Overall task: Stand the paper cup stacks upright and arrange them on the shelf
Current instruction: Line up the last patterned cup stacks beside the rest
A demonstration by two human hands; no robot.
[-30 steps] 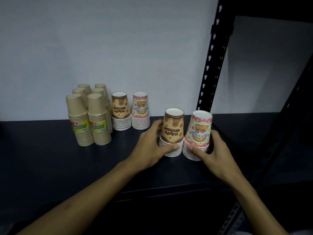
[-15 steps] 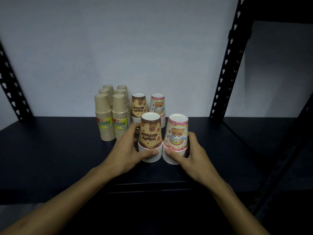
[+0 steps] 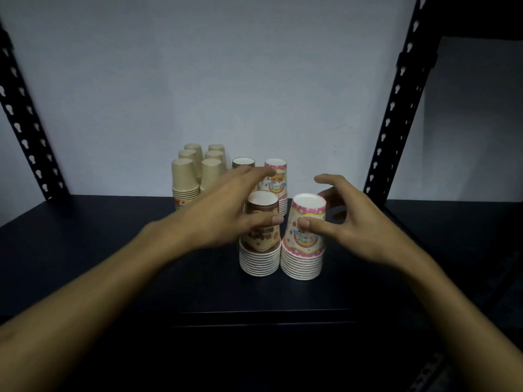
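Two upside-down cup stacks stand side by side on the dark shelf (image 3: pixel 113 250): a brown stack (image 3: pixel 260 244) on the left and a pink stack (image 3: pixel 302 250) on the right. My left hand (image 3: pixel 223 213) hovers open beside the brown stack, fingers spread, thumb near its side. My right hand (image 3: pixel 345 219) hovers open beside the pink stack, thumb close to its front. Behind them stand another brown stack (image 3: pixel 243 164), another pink stack (image 3: pixel 278 179) and several plain tan stacks (image 3: pixel 184 179), partly hidden by my left hand.
A pale wall closes the back of the shelf. Black perforated uprights stand at the left (image 3: pixel 25 131) and right (image 3: pixel 396 108). The shelf's front edge (image 3: pixel 263 315) runs below the front stacks.
Both hands have let go of the two front stacks and lifted, fingers spread. The view has drawn closer and the stacks now stand in front of the back row.
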